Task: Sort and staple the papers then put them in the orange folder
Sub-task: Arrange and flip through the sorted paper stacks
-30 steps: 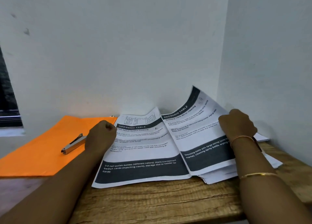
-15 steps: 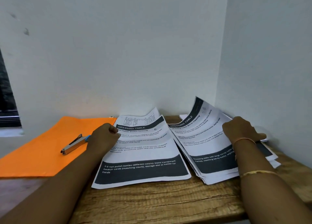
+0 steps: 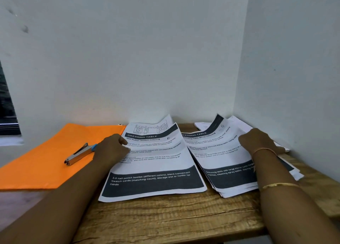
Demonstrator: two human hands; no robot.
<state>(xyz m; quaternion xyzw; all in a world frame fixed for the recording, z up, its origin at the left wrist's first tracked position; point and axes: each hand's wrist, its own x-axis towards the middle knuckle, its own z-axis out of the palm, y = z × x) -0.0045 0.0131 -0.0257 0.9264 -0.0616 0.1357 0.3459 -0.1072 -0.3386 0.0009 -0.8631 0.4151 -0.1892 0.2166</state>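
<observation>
1. Head view: the left hand (image 3: 112, 149) is curling its fingers onto the left edge of the left pile (image 3: 156, 166). I cannot tell whether it is pinching the sheets.
2. The right hand (image 3: 257, 142) is gripping the top sheets of the right stack (image 3: 220, 161).
3. The stapler (image 3: 79, 154) is lying on the orange folder (image 3: 42, 166), just left of the left hand. It is slanting near-left to far-right, blue end nearest that hand.
</observation>
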